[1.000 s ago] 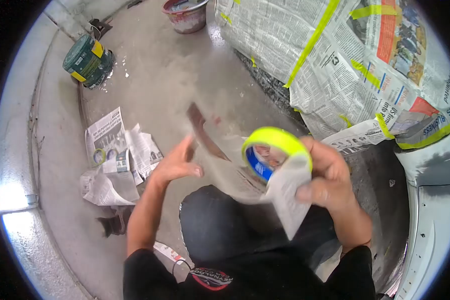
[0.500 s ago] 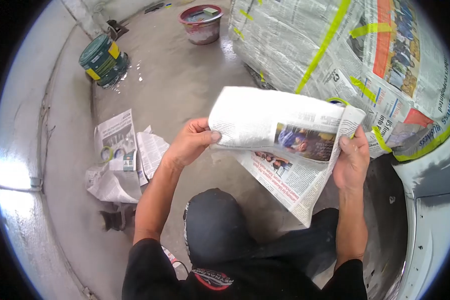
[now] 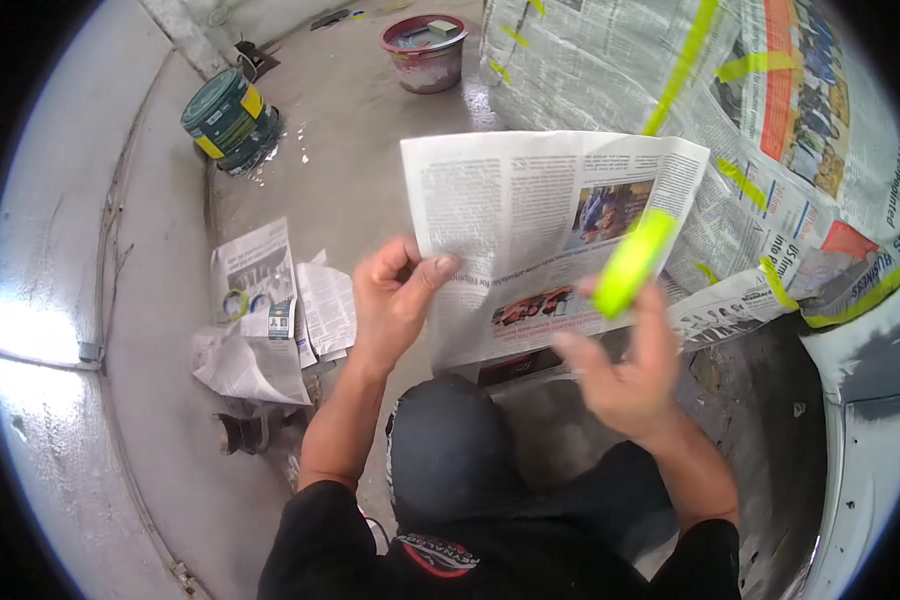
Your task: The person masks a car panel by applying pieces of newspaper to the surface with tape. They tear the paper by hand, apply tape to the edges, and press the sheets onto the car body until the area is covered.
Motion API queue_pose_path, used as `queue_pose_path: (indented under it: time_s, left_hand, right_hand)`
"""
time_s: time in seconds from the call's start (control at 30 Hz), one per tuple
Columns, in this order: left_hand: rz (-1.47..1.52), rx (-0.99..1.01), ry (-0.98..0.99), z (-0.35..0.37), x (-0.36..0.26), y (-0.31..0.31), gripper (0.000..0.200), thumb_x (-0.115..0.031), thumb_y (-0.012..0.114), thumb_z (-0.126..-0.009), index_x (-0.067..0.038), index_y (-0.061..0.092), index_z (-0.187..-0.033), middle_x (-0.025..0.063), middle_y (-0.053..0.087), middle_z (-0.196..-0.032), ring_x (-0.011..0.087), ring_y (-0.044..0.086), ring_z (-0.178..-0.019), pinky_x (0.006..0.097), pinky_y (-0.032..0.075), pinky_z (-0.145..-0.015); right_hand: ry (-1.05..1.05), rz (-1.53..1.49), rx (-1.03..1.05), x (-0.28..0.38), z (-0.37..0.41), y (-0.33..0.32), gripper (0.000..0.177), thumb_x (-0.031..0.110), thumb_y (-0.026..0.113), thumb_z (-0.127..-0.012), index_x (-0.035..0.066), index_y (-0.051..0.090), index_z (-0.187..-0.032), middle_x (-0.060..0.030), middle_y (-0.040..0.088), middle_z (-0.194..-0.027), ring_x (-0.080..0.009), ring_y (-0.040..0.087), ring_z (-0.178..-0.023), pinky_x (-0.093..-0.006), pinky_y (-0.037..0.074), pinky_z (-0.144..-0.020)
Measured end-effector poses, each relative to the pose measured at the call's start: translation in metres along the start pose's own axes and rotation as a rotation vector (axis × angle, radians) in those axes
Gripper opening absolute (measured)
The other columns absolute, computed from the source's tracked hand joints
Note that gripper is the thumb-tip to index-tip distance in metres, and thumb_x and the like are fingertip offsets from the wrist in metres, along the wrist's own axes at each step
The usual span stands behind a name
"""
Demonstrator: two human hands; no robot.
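Two bare hands are in view on my remote feed. The left hand [image 3: 395,300] pinches the left edge of a creased, off-white printed newspaper sheet [image 3: 530,235] between thumb and fingers. The sheet is spread upright beyond the dark-trousered knee [image 3: 450,430]. The right hand [image 3: 630,385] is blurred, thumb and fingers apart, with a fluorescent yellow roll of adhesive tape [image 3: 632,265] at its fingertips; I cannot tell whether the roll is gripped or merely hangs on a finger.

Risks noted. First, the sheet: I see no grip on its right side, so I judge it could sag or fold over, and a sharp pull could tear the thin paper at the left thumb. Second, the roll: a loose hold could drop it on the grey concrete floor [image 3: 345,165], where grit might foul the adhesive. Third, the roll overlaps the sheet's right part in my view; contact is unconfirmed, but exposed adhesive catching the print could rip it. Fourth, a large newspaper-covered form [image 3: 600,95] with yellow-green tape strips [image 3: 755,67] stands at far right; a wide swing of the right hand could snag its paper.
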State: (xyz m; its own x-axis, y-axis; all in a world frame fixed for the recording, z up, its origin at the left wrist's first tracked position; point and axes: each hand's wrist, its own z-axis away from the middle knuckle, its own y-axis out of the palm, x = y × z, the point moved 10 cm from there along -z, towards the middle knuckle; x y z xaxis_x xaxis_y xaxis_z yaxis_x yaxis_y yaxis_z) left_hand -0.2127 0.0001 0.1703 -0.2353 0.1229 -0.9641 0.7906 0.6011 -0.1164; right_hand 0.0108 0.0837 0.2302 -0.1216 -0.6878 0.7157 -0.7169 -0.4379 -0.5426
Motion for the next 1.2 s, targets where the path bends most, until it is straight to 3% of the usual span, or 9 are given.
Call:
queue_pose_path:
  time_s: [0.07,0.17,0.37,0.57,0.67,0.77,0.93,1.03,1.2]
  left_hand:
    - [0.143,0.035,0.054,0.008,-0.011,0.013,0.018,-0.016,0.069,-0.098,0.002,0.07,-0.097,0.0022,0.07,-0.089,0.0056,0.059,-0.081,0.0232,0.048,-0.073]
    - [0.381,0.095,0.012,0.016,-0.009,0.027,0.023,-0.02,0.066,-0.101,0.003,0.07,-0.102,0.002,0.07,-0.092,0.0061,0.059,-0.084,0.0239,0.048,-0.075]
    - [0.704,0.25,-0.134,0.018,0.0,0.044,0.029,-0.024,0.059,-0.105,0.003,0.069,-0.106,0.0035,0.07,-0.098,0.0081,0.059,-0.09,0.0254,0.049,-0.081]
    - [0.186,0.081,0.056,0.014,-0.016,0.025,0.027,-0.022,0.061,-0.103,0.003,0.069,-0.108,0.0034,0.07,-0.098,0.0105,0.062,-0.09,0.0277,0.049,-0.084]
    - [0.344,0.212,0.143,0.016,-0.021,0.037,0.024,-0.021,0.063,-0.101,0.001,0.07,-0.107,0.0023,0.07,-0.096,0.0107,0.062,-0.09,0.0279,0.049,-0.083]
    - [0.588,0.287,-0.11,0.016,-0.001,0.04,0.022,-0.021,0.064,-0.101,0.0,0.07,-0.107,0.0025,0.07,-0.094,0.01,0.062,-0.088,0.0282,0.05,-0.082]
    - [0.604,0.265,-0.189,0.015,0.001,0.046,0.022,-0.021,0.063,-0.101,-0.001,0.07,-0.107,0.0026,0.07,-0.093,0.0095,0.062,-0.086,0.0289,0.051,-0.078]
    - [0.501,0.258,-0.154,0.013,0.002,0.048,0.023,-0.021,0.062,-0.102,0.0,0.07,-0.108,0.0044,0.07,-0.095,0.0104,0.063,-0.087,0.029,0.052,-0.078]
    - [0.335,0.317,0.026,0.003,-0.021,0.057,0.036,-0.029,0.055,-0.105,0.003,0.071,-0.109,0.012,0.069,-0.102,0.0178,0.068,-0.09,0.0311,0.054,-0.081]
  right_hand:
    - [0.033,-0.095,-0.012,0.0,-0.009,0.029,0.072,0.024,0.081,-0.083,-0.005,0.044,-0.138,-0.0205,0.059,-0.118,-0.0361,0.058,-0.105,-0.0464,0.045,-0.094]
    - [-0.12,-0.01,-0.119,0.007,-0.022,0.045,0.071,0.022,0.079,-0.086,-0.006,0.041,-0.14,-0.0233,0.058,-0.118,-0.0369,0.059,-0.105,-0.0464,0.046,-0.092]
    - [0.019,-0.397,-0.127,-0.016,-0.024,0.052,0.061,0.016,0.075,-0.091,-0.008,0.043,-0.137,-0.0208,0.062,-0.115,-0.0296,0.064,-0.102,-0.038,0.051,-0.089]
    - [0.084,-0.467,-0.103,-0.019,-0.024,0.057,0.056,0.009,0.073,-0.091,-0.008,0.046,-0.137,-0.018,0.065,-0.113,-0.0237,0.064,-0.103,-0.035,0.051,-0.09]
    - [0.104,-0.544,-0.123,-0.021,-0.023,0.061,0.056,0.007,0.073,-0.09,-0.008,0.046,-0.137,-0.0169,0.066,-0.112,-0.022,0.065,-0.102,-0.0341,0.051,-0.089]
    - [0.179,-0.641,-0.09,-0.025,-0.024,0.067,0.054,0.005,0.071,-0.092,-0.007,0.046,-0.138,-0.0141,0.067,-0.112,-0.0175,0.065,-0.103,-0.0311,0.051,-0.089]
    - [0.244,-0.729,-0.056,-0.031,-0.026,0.071,0.05,0.001,0.066,-0.094,-0.006,0.046,-0.139,-0.0116,0.067,-0.113,-0.0139,0.063,-0.104,-0.0285,0.051,-0.09]
    - [0.287,-0.792,-0.033,-0.032,-0.028,0.071,0.053,0.006,0.071,-0.092,-0.005,0.047,-0.138,-0.0104,0.067,-0.114,-0.0149,0.063,-0.104,-0.0297,0.05,-0.091]
    - [0.148,-0.427,-0.081,-0.024,-0.032,0.059,0.057,0.014,0.074,-0.087,-0.005,0.048,-0.134,-0.0178,0.069,-0.11,-0.03,0.068,-0.103,-0.0365,0.052,-0.088]
